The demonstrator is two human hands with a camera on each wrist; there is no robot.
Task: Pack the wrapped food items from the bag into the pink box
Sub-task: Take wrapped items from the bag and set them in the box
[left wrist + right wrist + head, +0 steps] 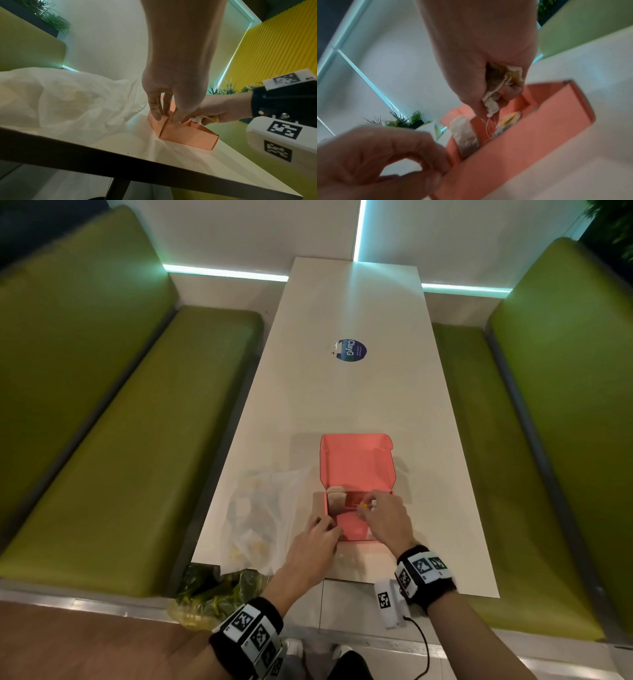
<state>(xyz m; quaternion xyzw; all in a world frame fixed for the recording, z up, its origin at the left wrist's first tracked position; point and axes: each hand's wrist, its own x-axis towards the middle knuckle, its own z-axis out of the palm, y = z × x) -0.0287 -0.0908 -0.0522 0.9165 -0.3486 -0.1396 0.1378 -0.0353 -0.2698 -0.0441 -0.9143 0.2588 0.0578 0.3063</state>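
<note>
The pink box (356, 530) stands open on the white table (359, 392), its lid (356, 460) tipped back. My left hand (317, 537) pinches the box's near left corner (158, 121), thumb inside and fingers outside. My right hand (380, 513) hovers over the box's right side, gripping a crumpled wrapped food item (501, 82) with loose strings hanging into the box. A clear-wrapped item (464, 134) leans against the left wall inside, and another with a yellow patch (506, 121) lies further in. The white plastic bag (263, 518) lies left of the box, with more pale wrapped items showing through it.
Green bench seats (120, 460) run along both sides of the table. A round blue sticker (351, 350) sits mid-table. A second plastic bag with green contents (212, 594) hangs off the near left edge. The far half of the table holds only the sticker.
</note>
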